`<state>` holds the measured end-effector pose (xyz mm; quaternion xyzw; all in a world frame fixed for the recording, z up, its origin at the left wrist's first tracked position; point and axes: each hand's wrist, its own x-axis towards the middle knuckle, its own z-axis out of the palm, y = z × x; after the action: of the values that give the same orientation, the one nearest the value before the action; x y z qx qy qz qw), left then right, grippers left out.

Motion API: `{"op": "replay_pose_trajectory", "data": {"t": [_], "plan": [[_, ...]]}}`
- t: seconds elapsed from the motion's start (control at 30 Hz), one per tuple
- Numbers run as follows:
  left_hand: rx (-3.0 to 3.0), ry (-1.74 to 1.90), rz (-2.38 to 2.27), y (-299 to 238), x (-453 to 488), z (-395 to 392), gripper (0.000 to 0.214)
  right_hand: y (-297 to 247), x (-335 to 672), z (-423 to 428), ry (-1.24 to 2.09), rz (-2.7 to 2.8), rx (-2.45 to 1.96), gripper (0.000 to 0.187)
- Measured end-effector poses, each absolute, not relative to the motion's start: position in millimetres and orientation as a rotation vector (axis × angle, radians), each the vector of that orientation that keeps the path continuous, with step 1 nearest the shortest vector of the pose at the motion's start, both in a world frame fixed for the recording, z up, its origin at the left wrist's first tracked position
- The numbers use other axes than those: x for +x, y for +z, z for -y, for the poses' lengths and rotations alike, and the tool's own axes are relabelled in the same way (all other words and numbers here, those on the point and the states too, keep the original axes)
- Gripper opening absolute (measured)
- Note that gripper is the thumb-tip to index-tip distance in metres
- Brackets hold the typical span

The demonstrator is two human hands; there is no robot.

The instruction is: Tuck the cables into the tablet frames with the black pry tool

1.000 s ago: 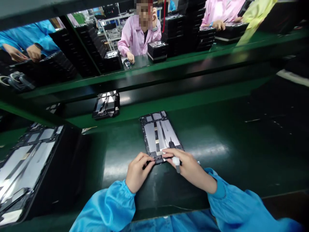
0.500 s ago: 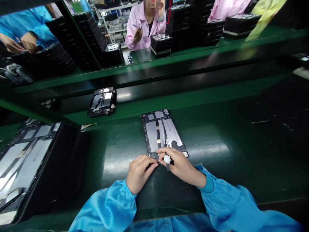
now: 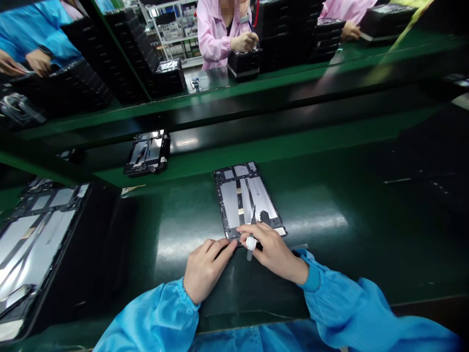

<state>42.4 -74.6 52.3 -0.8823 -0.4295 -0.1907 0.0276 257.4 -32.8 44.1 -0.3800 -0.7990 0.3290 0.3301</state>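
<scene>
An opened tablet (image 3: 229, 200), its silver inner plates and dark ribbon cables showing, lies flat on the green table before me. My left hand (image 3: 205, 266) is closed, thumb and fingertips gripping the tablet's near left corner. My right hand (image 3: 273, 252) rests over the near edge, thumb and index finger close to the left fingertips. Held in that hand are slim dark tweezers (image 3: 253, 215), pointing away from me across the tablet, with a white wrapping near their grey rear end. Whatever small part lies under my fingertips is hidden.
At left stands a stack of similar tablets (image 3: 44, 234). A smaller stack (image 3: 146, 151) sits farther back. Beyond the green ledge (image 3: 286, 71), co-workers in pink (image 3: 214, 34) and blue (image 3: 32, 29) handle black stacks (image 3: 244, 63). A thin metal strip (image 3: 397, 181) lies right.
My left hand has shifted slightly left, its fingers straighter along the tablet's edge. The tweezers have tilted in my right hand. Across the ledge, the co-worker in pink has lowered a hand onto a stack.
</scene>
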Motion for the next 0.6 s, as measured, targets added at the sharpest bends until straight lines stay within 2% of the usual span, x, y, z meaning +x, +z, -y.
{"op": "replay_pose_trajectory", "data": {"t": [0.33, 0.5, 0.6], "plan": [[-2.78, -0.453, 1.148, 50.7, 33.5, 68.2, 0.036, 50.2, 259.2, 31.2, 0.987, 2.002, -1.035, 0.034], [-2.752, -0.399, 1.207, 48.5, 39.5, 71.0, 0.038, 53.1, 270.1, 36.2, 1.191, 1.786, -0.966, 0.016], [-2.751, -0.419, 1.267, 46.1, 42.2, 73.0, 0.038, 54.3, 281.3, 43.1, 1.327, 1.602, -0.968, 0.027]]}}
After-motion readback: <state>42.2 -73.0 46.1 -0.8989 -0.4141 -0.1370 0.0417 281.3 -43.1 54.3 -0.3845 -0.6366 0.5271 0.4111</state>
